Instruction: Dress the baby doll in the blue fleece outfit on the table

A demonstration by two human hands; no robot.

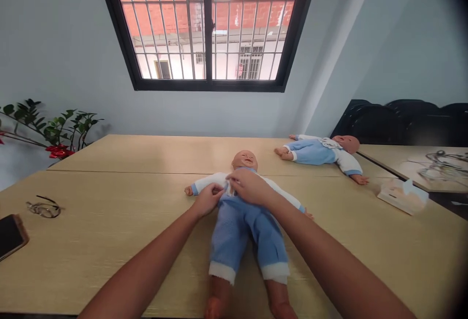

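Note:
A baby doll (pixel 244 161) lies on its back on the table, head away from me and feet at the near edge. It wears a white top with blue cuffs and blue trousers (pixel 231 233) with white hems. My left hand (pixel 209 199) pinches the top's cloth at the doll's chest, on the left side. Just beside it, my right hand (pixel 250 186) lies over the chest with its fingers bent onto the white shirt front (pixel 231 191). The cloth between the fingertips is partly hidden by my hands.
A second doll (pixel 316 152) in similar clothes lies at the back right of the wooden table (pixel 146 260). A tissue box (pixel 400 197) stands at the right. Eyeglasses (pixel 44 209) and a phone (pixel 10 236) lie at the left. Beyond are a plant (pixel 66 129) and black chairs (pixel 409 121).

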